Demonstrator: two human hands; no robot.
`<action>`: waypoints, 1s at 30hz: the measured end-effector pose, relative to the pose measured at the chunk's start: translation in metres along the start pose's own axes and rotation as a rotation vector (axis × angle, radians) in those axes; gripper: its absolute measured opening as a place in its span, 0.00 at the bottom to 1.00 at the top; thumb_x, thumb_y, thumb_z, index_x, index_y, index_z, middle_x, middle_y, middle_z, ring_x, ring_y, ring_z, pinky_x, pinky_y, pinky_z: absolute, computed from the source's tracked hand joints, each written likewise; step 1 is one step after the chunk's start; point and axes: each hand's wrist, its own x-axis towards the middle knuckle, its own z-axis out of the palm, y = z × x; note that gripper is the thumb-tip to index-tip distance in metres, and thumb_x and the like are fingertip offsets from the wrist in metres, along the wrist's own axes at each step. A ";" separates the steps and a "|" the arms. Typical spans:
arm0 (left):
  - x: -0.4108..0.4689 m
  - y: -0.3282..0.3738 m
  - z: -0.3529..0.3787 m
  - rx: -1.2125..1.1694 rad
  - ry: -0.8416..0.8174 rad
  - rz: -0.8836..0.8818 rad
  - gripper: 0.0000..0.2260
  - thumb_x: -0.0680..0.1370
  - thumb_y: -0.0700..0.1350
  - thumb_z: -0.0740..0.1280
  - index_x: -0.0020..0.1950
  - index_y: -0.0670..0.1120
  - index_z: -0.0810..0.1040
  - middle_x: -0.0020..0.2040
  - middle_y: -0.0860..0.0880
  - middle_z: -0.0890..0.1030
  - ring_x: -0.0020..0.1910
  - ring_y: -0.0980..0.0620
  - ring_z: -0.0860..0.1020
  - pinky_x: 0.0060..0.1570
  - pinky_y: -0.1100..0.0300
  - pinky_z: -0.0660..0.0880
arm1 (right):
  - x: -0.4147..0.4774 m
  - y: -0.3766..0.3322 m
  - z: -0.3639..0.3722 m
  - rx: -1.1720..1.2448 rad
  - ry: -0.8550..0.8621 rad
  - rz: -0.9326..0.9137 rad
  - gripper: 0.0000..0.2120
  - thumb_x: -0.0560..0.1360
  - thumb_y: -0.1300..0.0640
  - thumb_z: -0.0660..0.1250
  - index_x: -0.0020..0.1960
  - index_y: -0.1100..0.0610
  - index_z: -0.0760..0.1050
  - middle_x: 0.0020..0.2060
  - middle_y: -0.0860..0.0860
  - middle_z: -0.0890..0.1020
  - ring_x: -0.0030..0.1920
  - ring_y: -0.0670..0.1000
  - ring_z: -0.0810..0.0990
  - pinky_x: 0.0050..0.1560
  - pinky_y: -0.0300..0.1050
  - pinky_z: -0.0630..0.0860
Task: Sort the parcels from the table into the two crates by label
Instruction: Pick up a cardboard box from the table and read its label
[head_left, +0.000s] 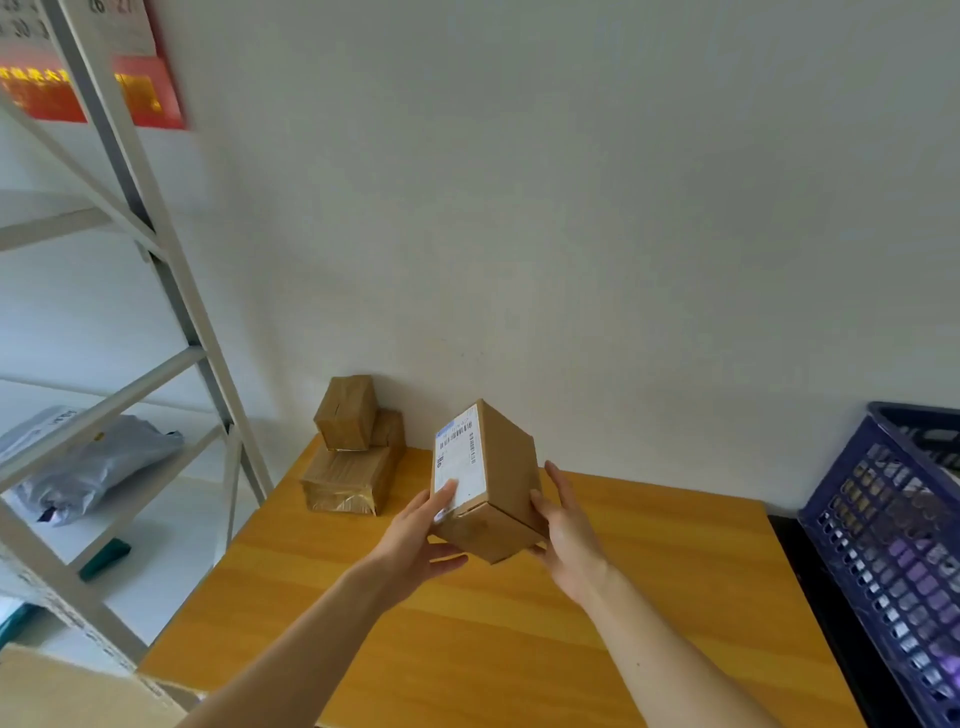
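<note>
We've got the parcel (506, 478) held over the table (519, 649), left hand (415, 540) pinching it with thumb on the label (462, 457), right hand (566, 540) flat against its side, so we slide that thumb off and read whether it's for the blue crate (883, 545).

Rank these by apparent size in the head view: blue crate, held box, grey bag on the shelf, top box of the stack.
1. Blue crate, largest though cut off by the frame.
2-3. Grey bag and held box look alike; unranked.
4. Top box, smallest.
</note>
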 end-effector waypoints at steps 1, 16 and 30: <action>-0.002 0.004 -0.002 0.014 0.006 0.013 0.28 0.73 0.58 0.69 0.70 0.54 0.68 0.62 0.45 0.78 0.55 0.41 0.81 0.57 0.45 0.78 | -0.001 -0.003 0.004 -0.057 0.004 -0.032 0.18 0.82 0.56 0.59 0.68 0.39 0.68 0.60 0.48 0.80 0.59 0.52 0.78 0.50 0.50 0.78; -0.040 0.039 -0.049 0.250 0.056 0.253 0.28 0.73 0.46 0.74 0.68 0.59 0.68 0.62 0.53 0.79 0.54 0.50 0.82 0.55 0.47 0.79 | -0.019 -0.007 0.062 -0.313 -0.230 -0.134 0.28 0.75 0.58 0.70 0.71 0.46 0.67 0.57 0.45 0.82 0.57 0.48 0.81 0.62 0.51 0.76; -0.077 0.033 -0.086 0.223 -0.006 0.267 0.24 0.75 0.42 0.71 0.66 0.61 0.69 0.63 0.52 0.78 0.56 0.49 0.81 0.53 0.49 0.80 | -0.047 0.022 0.097 -0.300 -0.150 -0.165 0.34 0.72 0.62 0.71 0.73 0.45 0.64 0.60 0.46 0.80 0.62 0.49 0.77 0.66 0.55 0.73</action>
